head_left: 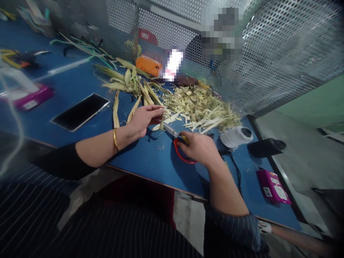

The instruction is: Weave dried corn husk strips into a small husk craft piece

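My left hand (143, 121), with a gold bangle at its wrist, pinches a small pale piece of dry plant husk (167, 113) between thumb and fingertips. In my right hand (200, 147) is a pair of scissors (170, 129) with red and yellow handles; its metal blades point toward the husk, just below my left fingertips. Whether the blades touch the husk I cannot tell. A heap of cut husk pieces (199, 105) lies beyond both hands. Longer uncut husk leaves (129, 81) spread behind my left hand.
On the blue table (150, 161) lie a dark phone (80, 111), an orange pouch (148, 66), a white thread spool (233, 138), a black spool (266, 147) and a magenta packet (273, 187). A perforated metal screen (177, 32) stands behind. Another person's arm (298, 238) shows lower right.
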### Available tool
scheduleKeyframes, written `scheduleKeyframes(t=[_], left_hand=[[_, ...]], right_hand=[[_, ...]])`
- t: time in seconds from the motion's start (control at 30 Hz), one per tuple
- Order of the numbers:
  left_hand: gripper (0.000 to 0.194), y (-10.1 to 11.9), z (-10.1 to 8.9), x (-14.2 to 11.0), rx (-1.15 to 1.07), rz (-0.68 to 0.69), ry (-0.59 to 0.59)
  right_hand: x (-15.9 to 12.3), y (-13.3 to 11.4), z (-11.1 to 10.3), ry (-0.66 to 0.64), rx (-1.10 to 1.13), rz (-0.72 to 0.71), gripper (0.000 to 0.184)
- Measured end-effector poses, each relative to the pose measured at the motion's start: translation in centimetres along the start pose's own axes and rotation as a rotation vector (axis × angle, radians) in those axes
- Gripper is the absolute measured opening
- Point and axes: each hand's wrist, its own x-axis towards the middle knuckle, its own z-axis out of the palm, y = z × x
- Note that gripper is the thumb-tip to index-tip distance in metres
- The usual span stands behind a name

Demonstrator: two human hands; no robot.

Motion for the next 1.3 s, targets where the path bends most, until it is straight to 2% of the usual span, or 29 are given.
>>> scheduleKeyframes(t=[0.17, 0.23, 0.27, 0.33, 0.4, 0.47, 0.5, 0.57, 0.67, 0.8, 0.87, 1.0, 1.07, 1.17, 1.3], left_hand=[[0.025, -0.5, 0.6, -0.7, 0.135, 0.019, -0.06], [0.024, -0.6, 0.9, -1.0, 0.165, 0.048, -0.075], [0.023, -0.6, 1.0, -1.1, 0.173, 0.058, -0.072], [0.021, -0.7, 1.3, -1.3, 0.184, 0.064, -0.066], [0.021, -0.9, 1.5, -1.6, 0.203, 0.07, -0.078], [0.021, -1.2, 1.6, -1.8, 0.245, 0.073, -0.116], [0.02, -1.3, 1.6, -1.9, 0.27, 0.071, -0.135], [0.019, -1.5, 1.6, -1.9, 0.31, 0.053, -0.174], [0.02, -1.5, 1.5, -1.8, 0.292, -0.022, -0.202], [0.034, -1.4, 1.4, -1.6, 0.2, -0.145, -0.233], [0.036, -1.4, 1.4, -1.7, 0.216, -0.14, -0.238], [0.024, -1.4, 1.5, -2.0, 0.289, -0.071, -0.211], [0.021, -1.5, 1.5, -2.0, 0.3, -0.081, -0.199], [0.025, -1.7, 1.4, -1.8, 0.293, -0.146, -0.233], [0.033, -2.0, 1.2, -1.6, 0.282, -0.17, -0.271]], right_hand=[[-0.2, -0.4, -0.4, -0.024, -0.052, 0.07, 0.029], [-0.2, -0.5, -0.4, 0.023, -0.042, 0.149, 0.028], [-0.1, -0.5, -0.3, 0.087, 0.018, 0.185, 0.029], [0.1, -0.6, 0.2, 0.26, 0.303, 0.208, 0.029], [0.6, -0.7, 1.0, 0.364, 0.756, 0.172, 0.031], [1.3, -1.1, 1.9, 0.313, 1.189, 0.131, 0.036], [1.6, -1.3, 2.3, 0.276, 1.333, 0.124, 0.037], [2.1, -1.6, 2.9, 0.248, 1.478, 0.126, 0.035], [2.3, -1.7, 3.0, 0.262, 1.533, 0.151, 0.032], [2.1, -1.2, 2.6, 0.282, 1.571, 0.178, 0.031], [2.1, -1.0, 2.6, 0.296, 1.555, 0.164, 0.032], [2.2, -1.0, 2.8, 0.312, 1.467, 0.152, 0.034], [2.2, -1.0, 2.7, 0.278, 1.491, 0.159, 0.036], [2.1, -1.0, 2.5, 0.194, 1.587, 0.146, 0.038], [2.1, -0.9, 2.2, 0.251, 1.639, 0.18, 0.038]])
